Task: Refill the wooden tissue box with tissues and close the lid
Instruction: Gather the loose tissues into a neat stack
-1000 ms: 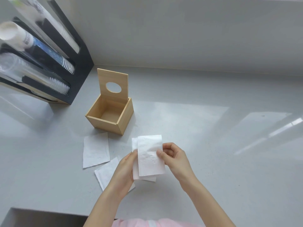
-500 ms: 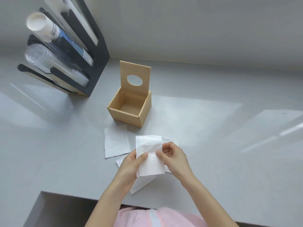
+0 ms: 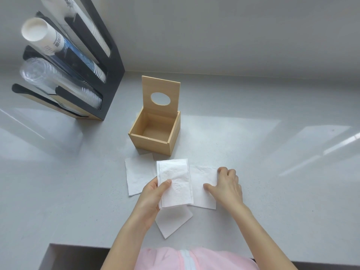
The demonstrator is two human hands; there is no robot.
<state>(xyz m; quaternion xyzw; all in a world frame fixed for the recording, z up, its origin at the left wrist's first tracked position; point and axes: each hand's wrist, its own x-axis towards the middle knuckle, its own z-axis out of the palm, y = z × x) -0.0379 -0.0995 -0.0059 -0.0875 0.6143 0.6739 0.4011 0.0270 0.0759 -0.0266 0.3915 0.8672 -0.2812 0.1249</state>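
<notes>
Left hand [image 3: 153, 193] grips stacked tissues [image 3: 175, 184]; right hand [image 3: 227, 185] (fingers curled) pinches a flat tissue [image 3: 202, 189].

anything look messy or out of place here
Only the loose tissues: one lies left of the left hand, another sits skewed below it. The wooden box is empty, lid upright. No damage.

A café or pantry service counter [image 3: 253, 117]: a black dispenser rack [image 3: 109, 61] holds stacked disposable cups [image 3: 58, 43].
</notes>
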